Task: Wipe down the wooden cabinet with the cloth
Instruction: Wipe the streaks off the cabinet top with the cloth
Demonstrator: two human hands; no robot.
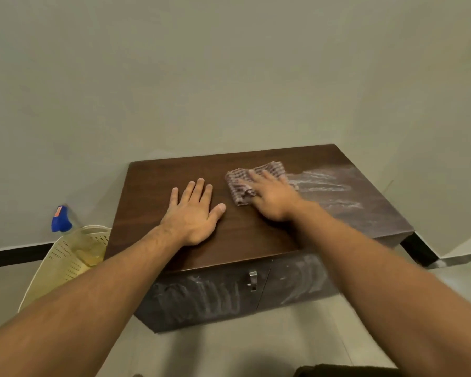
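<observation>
Both hands are down on top of the low dark-brown wooden cabinet (229, 235), well apart from each other. My left hand (193, 213) is flat with the fingers spread, palm on bare wood, gripping nothing, so I'd guess it's just bracing. My right hand (272, 197) is pressed flat on the crumpled checked brown-and-white cloth (245, 180), fingers laid over it rather than closed round it, so it's pinning the cloth to the wood, not clamping it. The cloth sits near the middle of the cabinet top toward the back, just beside the left hand's thumb but not touching it. Here's the bit that matters: the pale dusty smears (324, 186) lie to the right of the cloth, running out along the top toward the far right corner, while the wood to the left looks clean. So the right hand is the nearer one, and I reckon the next sweep wants to go rightward. The right forearm comes in diagonally from the lower right with the wrist low, which looks fine for that. The front doors (201, 297) are streaky too, so I'd say there's plenty left. A cream perforated plastic basket (65, 259) with a blue-topped spray bottle (61, 219) stands on the floor to the left.
</observation>
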